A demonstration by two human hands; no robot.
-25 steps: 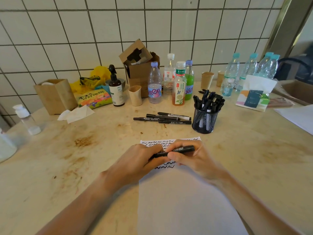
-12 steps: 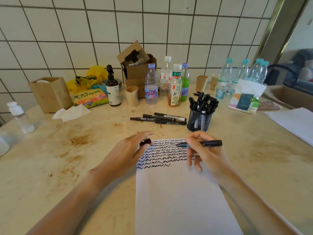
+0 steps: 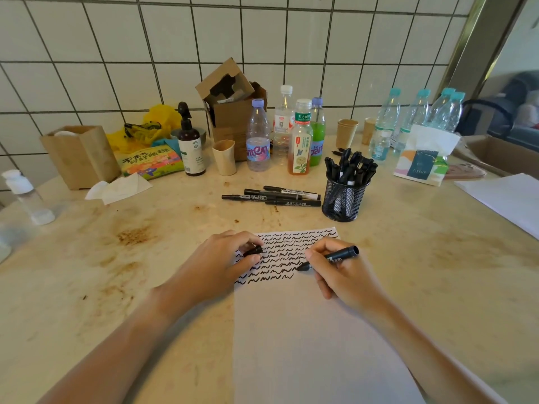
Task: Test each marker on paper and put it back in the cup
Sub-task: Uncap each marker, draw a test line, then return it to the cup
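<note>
Where the tip meets the sheet: the marker (image 3: 329,258) lies slantwise in the right hand (image 3: 339,271), nib low and to the left, at or just above the paper (image 3: 309,330) beside the end of the lowest row of squiggles (image 3: 264,279); whether it touches cannot be told.
Marker axis: it runs from the nib at lower left up to the butt at upper right, so the butt points roughly toward the cup (image 3: 344,199).
Right grip: the fingers are curled round the barrel near the nib, in a writing hold.
Cap: the cap (image 3: 253,251) is pinched in the left hand (image 3: 221,263), which rests on the left edge of the paper, over the squiggles.
Gap that matters: cap and nib are near, with a few squiggles between them; the cap lies left of the nib, so capping looks like a short meeting of the two hands.
Cup: it stands beyond the paper, up and right, already full of markers, nearer the right hand than the left.
Loose markers: three (image 3: 271,196) lie on the table (image 3: 116,272) left of the cup, long axes left to right.
Step, as judged: the test stroke is about to be made, with capping and return not yet done.
</note>
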